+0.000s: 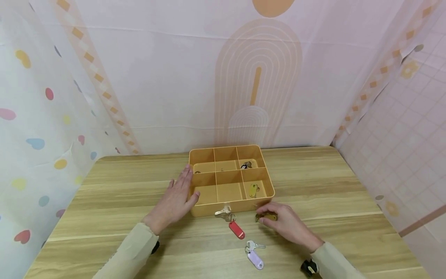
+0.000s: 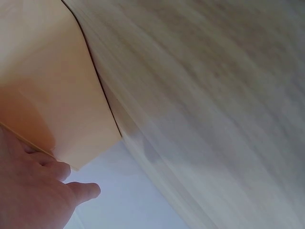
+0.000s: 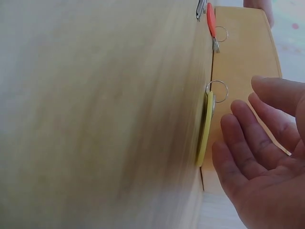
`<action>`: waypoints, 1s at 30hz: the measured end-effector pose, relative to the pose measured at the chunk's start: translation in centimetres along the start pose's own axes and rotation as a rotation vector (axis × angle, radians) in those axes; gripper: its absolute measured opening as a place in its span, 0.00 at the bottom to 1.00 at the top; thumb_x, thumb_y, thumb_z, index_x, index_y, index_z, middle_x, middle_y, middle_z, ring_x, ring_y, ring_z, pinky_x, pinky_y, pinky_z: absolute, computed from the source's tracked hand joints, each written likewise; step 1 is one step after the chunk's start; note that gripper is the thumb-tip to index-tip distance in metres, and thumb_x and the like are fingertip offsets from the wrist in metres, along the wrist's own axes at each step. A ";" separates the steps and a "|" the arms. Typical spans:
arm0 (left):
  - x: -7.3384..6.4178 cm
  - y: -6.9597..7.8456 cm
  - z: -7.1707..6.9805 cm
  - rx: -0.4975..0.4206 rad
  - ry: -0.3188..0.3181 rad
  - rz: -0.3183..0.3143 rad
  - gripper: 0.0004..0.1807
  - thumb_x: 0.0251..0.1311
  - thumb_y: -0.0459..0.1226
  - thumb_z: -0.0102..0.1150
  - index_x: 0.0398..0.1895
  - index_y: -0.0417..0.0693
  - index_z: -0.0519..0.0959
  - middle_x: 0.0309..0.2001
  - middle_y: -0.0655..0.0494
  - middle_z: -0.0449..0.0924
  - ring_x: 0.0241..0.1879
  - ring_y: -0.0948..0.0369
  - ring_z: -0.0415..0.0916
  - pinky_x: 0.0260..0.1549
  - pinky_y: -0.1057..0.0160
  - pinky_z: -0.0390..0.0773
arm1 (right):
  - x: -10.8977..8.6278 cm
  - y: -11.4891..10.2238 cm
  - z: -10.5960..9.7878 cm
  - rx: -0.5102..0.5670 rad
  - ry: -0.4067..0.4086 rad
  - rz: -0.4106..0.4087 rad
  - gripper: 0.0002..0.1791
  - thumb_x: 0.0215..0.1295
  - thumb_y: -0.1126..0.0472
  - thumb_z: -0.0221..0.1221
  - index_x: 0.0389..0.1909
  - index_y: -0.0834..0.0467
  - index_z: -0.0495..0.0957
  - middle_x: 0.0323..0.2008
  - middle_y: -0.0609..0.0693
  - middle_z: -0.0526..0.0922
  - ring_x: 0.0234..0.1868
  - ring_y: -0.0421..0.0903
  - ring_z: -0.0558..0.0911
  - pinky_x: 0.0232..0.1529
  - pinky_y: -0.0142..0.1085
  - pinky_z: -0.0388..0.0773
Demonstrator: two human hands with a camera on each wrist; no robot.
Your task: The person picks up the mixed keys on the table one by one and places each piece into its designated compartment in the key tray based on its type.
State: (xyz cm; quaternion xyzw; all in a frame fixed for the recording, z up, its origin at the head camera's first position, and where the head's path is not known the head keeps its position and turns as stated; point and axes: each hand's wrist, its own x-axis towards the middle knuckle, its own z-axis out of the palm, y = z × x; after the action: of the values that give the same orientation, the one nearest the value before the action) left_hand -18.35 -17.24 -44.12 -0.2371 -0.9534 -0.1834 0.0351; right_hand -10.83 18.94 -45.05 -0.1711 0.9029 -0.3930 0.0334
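Left hand [image 1: 175, 200]: thumb and fingers, spread apart, touched tray [image 1: 206, 210] | Right hand [image 1: 285, 221]: thumb stood apart from fingers; yellow tag [image 3: 206, 130] lay beside fingertips

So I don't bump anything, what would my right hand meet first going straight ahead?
Probably the yellow key tag, close by your right hand, with the orange box just beyond; depth is unclear.

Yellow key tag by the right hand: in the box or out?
Out: the right wrist view shows the yellow key tag lying on the table, outside the orange box's wall.
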 end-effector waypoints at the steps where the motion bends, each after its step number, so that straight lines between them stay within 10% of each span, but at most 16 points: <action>1: 0.0 0.0 0.0 -0.001 -0.001 -0.001 0.44 0.79 0.51 0.44 0.83 0.34 0.41 0.84 0.42 0.35 0.82 0.44 0.39 0.73 0.31 0.50 | 0.1 0.0 0.0 -0.009 0.002 0.002 0.10 0.67 0.59 0.69 0.48 0.51 0.87 0.48 0.41 0.87 0.51 0.45 0.84 0.55 0.44 0.81; 30: 0.1 0.2 0.1 -0.013 0.013 0.005 0.44 0.79 0.53 0.41 0.82 0.32 0.42 0.84 0.41 0.36 0.82 0.45 0.40 0.73 0.32 0.51 | 0.5 0.1 0.0 -0.173 -0.054 -0.122 0.08 0.61 0.68 0.71 0.35 0.51 0.87 0.35 0.37 0.84 0.38 0.35 0.81 0.42 0.34 0.83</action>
State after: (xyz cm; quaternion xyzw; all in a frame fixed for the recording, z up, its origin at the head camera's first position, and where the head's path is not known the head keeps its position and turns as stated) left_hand -18.32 -17.00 -44.17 -0.2384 -0.9513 -0.1911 0.0400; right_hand -11.33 18.77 -45.06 -0.2385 0.9201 -0.3100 0.0188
